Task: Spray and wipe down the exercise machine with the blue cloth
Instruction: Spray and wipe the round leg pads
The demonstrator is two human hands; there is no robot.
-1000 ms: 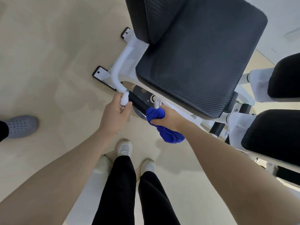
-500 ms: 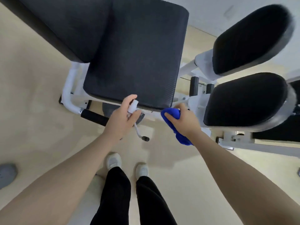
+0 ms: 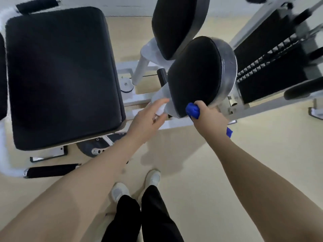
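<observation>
R hand [image 3: 208, 117] grips blue cloth [image 3: 192, 110] against leg pad [image 3: 194, 74].

The blue cloth [image 3: 192, 110] is sitting bunched in the right hand [image 3: 208, 118], pressing against the lower edge of the nearer oval black pad [image 3: 194, 74] of the exercise machine [image 3: 138, 70]; a corner is poking out below the wrist. A small white spray bottle [image 3: 161, 109] is resting in the left hand [image 3: 148, 122], just beside that pad. The machine's square black seat [image 3: 59, 74] is lying to the left on its white frame.
</observation>
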